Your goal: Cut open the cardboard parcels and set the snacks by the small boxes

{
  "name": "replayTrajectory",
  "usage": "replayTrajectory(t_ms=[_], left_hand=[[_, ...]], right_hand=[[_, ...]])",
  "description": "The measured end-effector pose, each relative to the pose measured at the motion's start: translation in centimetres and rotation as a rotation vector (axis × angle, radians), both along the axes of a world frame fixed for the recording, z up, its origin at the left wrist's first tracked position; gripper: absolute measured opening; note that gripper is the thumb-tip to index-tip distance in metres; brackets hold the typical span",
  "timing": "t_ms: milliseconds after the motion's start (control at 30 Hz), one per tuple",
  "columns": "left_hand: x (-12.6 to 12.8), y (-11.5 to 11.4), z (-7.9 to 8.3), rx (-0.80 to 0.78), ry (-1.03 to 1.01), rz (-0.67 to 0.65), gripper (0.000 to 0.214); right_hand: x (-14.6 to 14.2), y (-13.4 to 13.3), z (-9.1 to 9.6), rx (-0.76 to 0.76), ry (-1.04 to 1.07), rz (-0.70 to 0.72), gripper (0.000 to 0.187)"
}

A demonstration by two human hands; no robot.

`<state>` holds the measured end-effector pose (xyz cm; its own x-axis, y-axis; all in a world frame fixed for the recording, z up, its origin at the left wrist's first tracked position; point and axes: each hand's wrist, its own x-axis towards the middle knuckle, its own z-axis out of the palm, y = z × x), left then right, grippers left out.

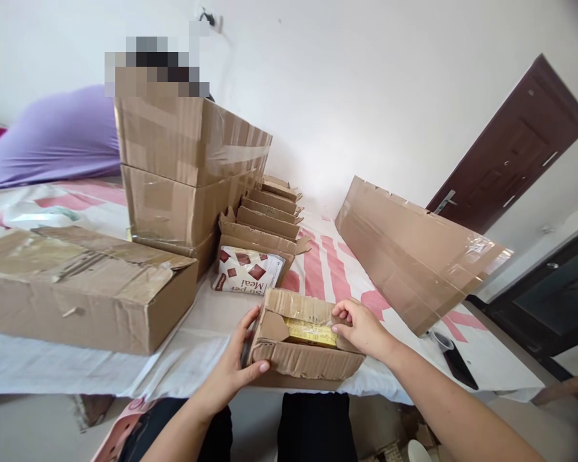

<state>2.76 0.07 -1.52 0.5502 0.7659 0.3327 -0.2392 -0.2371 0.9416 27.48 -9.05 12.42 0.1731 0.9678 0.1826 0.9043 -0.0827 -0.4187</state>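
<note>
A small cardboard box lies at the near edge of the cloth-covered table, its top flaps partly raised. Inside it, a yellow printed package shows through the opening. My left hand grips the box's left end, thumb along the near side and fingers at the far side. At the right end, my right hand has thumb and curled fingers closed at the far flap, seemingly pinching its edge. Just behind the box stands a white packet with red-brown diamonds, leaning against an open carton.
Taped cartons are stacked at the left, with a long closed box before them. Several open cartons run back in a row. A large cardboard piece and a dark flat object lie right. A person in purple leans behind.
</note>
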Motion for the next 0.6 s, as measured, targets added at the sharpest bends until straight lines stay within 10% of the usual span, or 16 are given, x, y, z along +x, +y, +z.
replayTrajectory(t_ms=[600], left_hand=[[0.17,0.68,-0.58,0.112,-0.021,0.042,0.086]], right_hand=[[-0.23,-0.01,0.27,0.041,0.015,0.086,0.024]])
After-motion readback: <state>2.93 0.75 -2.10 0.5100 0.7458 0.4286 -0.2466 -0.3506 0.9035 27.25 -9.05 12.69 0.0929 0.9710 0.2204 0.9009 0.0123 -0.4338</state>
